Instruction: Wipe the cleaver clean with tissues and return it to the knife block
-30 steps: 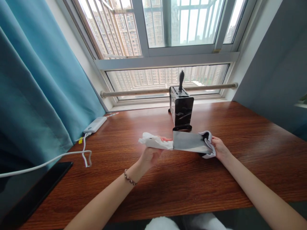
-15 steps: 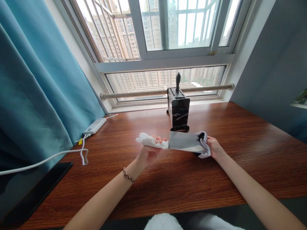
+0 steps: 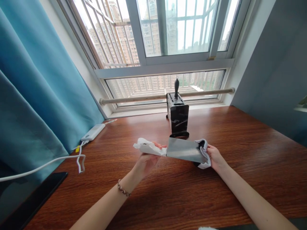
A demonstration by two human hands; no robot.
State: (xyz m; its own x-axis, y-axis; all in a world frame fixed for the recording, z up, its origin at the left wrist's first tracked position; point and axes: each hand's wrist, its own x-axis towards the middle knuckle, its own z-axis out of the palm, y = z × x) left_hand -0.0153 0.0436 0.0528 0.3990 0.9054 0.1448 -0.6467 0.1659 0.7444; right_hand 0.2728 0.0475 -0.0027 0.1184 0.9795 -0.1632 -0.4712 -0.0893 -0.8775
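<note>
My left hand [image 3: 150,161] is closed around the handle end of a cleaver, which is wrapped in crumpled white paper or thin plastic [image 3: 147,147]; the handle itself is hidden. From there the broad grey cleaver blade [image 3: 183,148] extends to the right, held above the table. My right hand [image 3: 216,157] grips a folded white-and-black cloth [image 3: 204,155] over the blade's far end, covering its tip. Just beyond the blade stands a black knife block [image 3: 179,119] with one black-handled tool [image 3: 177,88] upright in its top.
The brown wooden table [image 3: 240,143] reaches to the window sill. At the left lie a white power strip [image 3: 93,132], a white cable [image 3: 48,167] and a dark flat screen-like panel [image 3: 45,195]. A blue curtain [image 3: 35,80] hangs beside them.
The head view has tilted up a little, so everything sits lower in the picture. The blade slopes slightly more down to the right. Both hands keep their holds.
</note>
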